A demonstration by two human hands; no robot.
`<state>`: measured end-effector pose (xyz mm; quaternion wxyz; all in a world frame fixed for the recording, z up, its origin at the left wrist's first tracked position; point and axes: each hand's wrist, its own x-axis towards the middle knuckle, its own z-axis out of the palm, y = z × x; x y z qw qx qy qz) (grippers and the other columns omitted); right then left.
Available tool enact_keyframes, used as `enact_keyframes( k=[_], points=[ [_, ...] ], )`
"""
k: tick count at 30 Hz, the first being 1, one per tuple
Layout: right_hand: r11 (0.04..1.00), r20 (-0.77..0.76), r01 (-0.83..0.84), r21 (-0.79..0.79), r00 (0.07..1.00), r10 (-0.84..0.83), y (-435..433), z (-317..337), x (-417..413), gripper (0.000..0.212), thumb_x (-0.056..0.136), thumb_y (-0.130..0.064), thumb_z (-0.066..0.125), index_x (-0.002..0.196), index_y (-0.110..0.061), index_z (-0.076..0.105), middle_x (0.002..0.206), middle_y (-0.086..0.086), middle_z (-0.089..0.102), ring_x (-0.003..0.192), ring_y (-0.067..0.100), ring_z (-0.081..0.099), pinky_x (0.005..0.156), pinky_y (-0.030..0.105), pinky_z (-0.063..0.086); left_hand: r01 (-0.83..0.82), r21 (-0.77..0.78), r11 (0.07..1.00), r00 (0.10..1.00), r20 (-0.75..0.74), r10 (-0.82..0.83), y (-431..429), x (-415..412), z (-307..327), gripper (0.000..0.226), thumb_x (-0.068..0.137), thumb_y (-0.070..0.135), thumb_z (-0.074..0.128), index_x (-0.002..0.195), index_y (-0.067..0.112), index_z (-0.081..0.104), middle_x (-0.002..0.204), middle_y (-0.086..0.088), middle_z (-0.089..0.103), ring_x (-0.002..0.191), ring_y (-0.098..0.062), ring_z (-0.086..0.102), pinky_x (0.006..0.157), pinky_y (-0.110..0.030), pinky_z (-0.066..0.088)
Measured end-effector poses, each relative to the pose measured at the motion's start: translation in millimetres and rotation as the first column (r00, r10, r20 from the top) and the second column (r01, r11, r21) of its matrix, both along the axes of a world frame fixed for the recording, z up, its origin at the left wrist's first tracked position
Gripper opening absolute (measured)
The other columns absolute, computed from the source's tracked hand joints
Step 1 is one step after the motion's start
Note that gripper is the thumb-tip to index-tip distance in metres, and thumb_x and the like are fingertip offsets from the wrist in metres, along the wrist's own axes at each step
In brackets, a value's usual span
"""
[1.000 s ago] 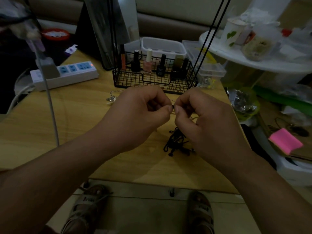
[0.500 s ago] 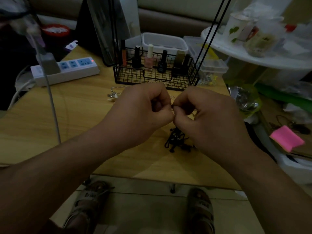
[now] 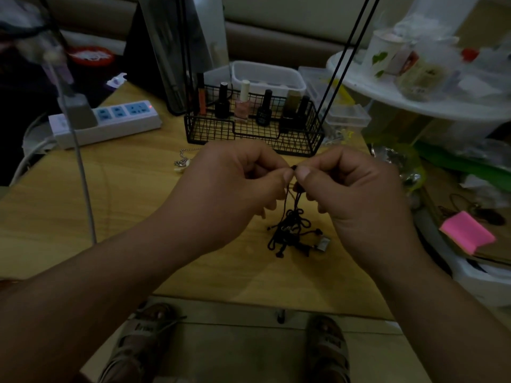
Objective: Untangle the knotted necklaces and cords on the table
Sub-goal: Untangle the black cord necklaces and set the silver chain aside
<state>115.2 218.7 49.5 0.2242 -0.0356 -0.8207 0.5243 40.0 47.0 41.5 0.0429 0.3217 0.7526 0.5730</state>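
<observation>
Left hand (image 3: 235,189) and right hand (image 3: 359,194) pinch the tangled black cord (image 3: 296,233) hanging below them — probably at one knot, which needs gentle loosening next.

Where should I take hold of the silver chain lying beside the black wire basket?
Pinch the silver chain on its bare links just beside the pale charm, from above and from the left: it lies flat, the wire basket stands behind, and the left hand, busy pinching the black cord, hides its right end.

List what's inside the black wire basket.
The wire basket holds an orange tube, a pink bottle and several dark bottles, all upright. The mesh obscures its floor; the left hand covers part of its front edge.
</observation>
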Motion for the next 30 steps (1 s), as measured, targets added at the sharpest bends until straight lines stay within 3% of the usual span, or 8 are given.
enact_keyframes(
  k=[2, 5, 8, 12, 20, 23, 27, 30],
  points=[
    [1.000, 0.001, -0.007, 0.015, 1.000, 0.007, -1, 0, 1, 0.009, 0.093, -0.014, 0.074, 0.084, -0.016, 0.075, 0.077, 0.008, 0.070, 0.069, 0.024, 0.060, 0.057, 0.032, 0.048, 0.000, 0.001, 1.000, 1.000, 0.006, 0.000, 1, -1, -1, 0.006, 0.095, 0.017, 0.072, 0.090, 0.017, 0.076, 0.074, 0.002, 0.074, 0.068, -0.013, 0.072, 0.056, -0.022, 0.056],
    [0.996, -0.011, -0.006, 0.089, 1.000, 0.007, -1, 1, 2, 0.010, 0.091, -0.013, 0.075, 0.084, -0.019, 0.075, 0.078, -0.002, 0.071, 0.069, 0.005, 0.061, 0.059, 0.016, 0.045, 0.004, -0.014, 1.000, 1.000, -0.003, -0.004, 0, 0, -2, 0.007, 0.096, 0.017, 0.072, 0.090, 0.019, 0.075, 0.074, 0.004, 0.074, 0.068, -0.012, 0.072, 0.057, -0.022, 0.057],
    [0.979, -0.014, 0.007, 0.202, 1.000, -0.005, -1, 2, 4, 0.010, 0.091, -0.015, 0.075, 0.085, -0.023, 0.076, 0.078, -0.008, 0.070, 0.068, 0.006, 0.062, 0.058, 0.012, 0.043, -0.003, -0.046, 0.999, 0.999, -0.052, 0.000, -2, 0, -3, 0.008, 0.095, 0.020, 0.072, 0.089, 0.022, 0.074, 0.073, 0.008, 0.073, 0.067, -0.011, 0.072, 0.056, -0.021, 0.056],
    [0.964, -0.014, -0.010, 0.264, 1.000, 0.014, -2, 0, 5, 0.011, 0.091, -0.015, 0.075, 0.086, -0.024, 0.074, 0.077, -0.010, 0.069, 0.067, 0.007, 0.062, 0.057, 0.013, 0.043, -0.002, -0.068, 0.998, 0.993, -0.120, -0.006, -1, 1, -4, 0.009, 0.092, 0.022, 0.068, 0.083, 0.023, 0.069, 0.070, 0.000, 0.066, 0.062, -0.020, 0.063, 0.056, -0.040, 0.052],
    [0.994, 0.073, -0.093, -0.056, 0.993, 0.097, 0, 0, 1, 0.008, 0.093, -0.012, 0.073, 0.091, -0.019, 0.073, 0.082, 0.003, 0.073, 0.070, 0.011, 0.065, 0.061, 0.026, 0.053, 0.095, 0.044, 0.994, 0.988, 0.122, -0.100, 0, -5, -2, 0.006, 0.090, 0.009, 0.066, 0.084, 0.009, 0.066, 0.064, -0.003, 0.062, 0.059, -0.015, 0.057, 0.055, -0.030, 0.054],
    [0.969, 0.058, -0.094, 0.228, 0.995, 0.083, 9, 2, 3, 0.014, 0.092, -0.019, 0.075, 0.102, -0.029, 0.075, 0.086, -0.011, 0.073, 0.080, 0.007, 0.068, 0.066, 0.020, 0.054, 0.094, -0.055, 0.994, 0.995, 0.031, -0.093, -2, -7, -1, 0.005, 0.086, 0.015, 0.068, 0.081, 0.013, 0.067, 0.065, -0.001, 0.062, 0.058, -0.017, 0.056, 0.053, -0.037, 0.051],
    [0.716, 0.015, -0.110, 0.689, 0.990, 0.137, 12, 3, 1, 0.004, 0.095, -0.028, 0.070, 0.097, -0.030, 0.072, 0.086, -0.019, 0.065, 0.079, 0.003, 0.062, 0.063, 0.032, 0.053, 0.067, -0.214, 0.975, 0.988, -0.122, -0.095, -5, -8, -4, 0.006, 0.082, 0.025, 0.070, 0.078, 0.021, 0.067, 0.068, -0.001, 0.064, 0.062, -0.019, 0.059, 0.056, -0.035, 0.047],
    [0.571, 0.008, -0.097, 0.815, 0.988, 0.157, 11, 4, -2, 0.001, 0.093, -0.029, 0.065, 0.094, -0.029, 0.066, 0.084, -0.013, 0.060, 0.077, 0.009, 0.057, 0.060, 0.039, 0.051, 0.038, -0.280, 0.959, 0.970, -0.222, -0.103, -6, -9, -6, 0.007, 0.081, 0.030, 0.068, 0.077, 0.025, 0.065, 0.068, 0.004, 0.063, 0.065, -0.017, 0.060, 0.058, -0.036, 0.049]
  ],
)
